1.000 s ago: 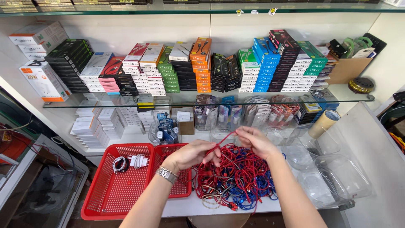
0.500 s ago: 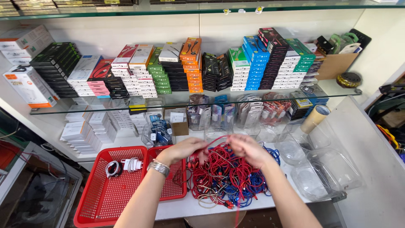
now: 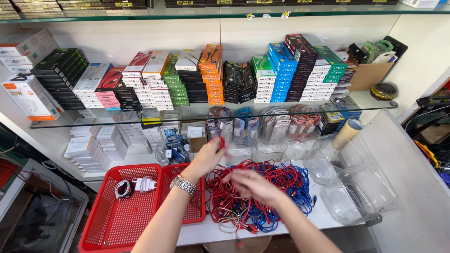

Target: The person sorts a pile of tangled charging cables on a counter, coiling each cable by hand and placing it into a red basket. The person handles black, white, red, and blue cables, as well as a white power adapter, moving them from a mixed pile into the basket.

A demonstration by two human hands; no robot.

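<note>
Red cable in left hand

Stacked flat boxes, blue, orange, green, black and white, line the glass shelf above and beyond both hands. A white-and-orange carton stands far left of the left hand. Clear blister packs hang just beyond the right hand.

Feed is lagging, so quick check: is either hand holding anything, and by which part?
The left hand pinches a red cable near its end. The right hand rests on the pile of cables; its grip cannot be told.
</note>
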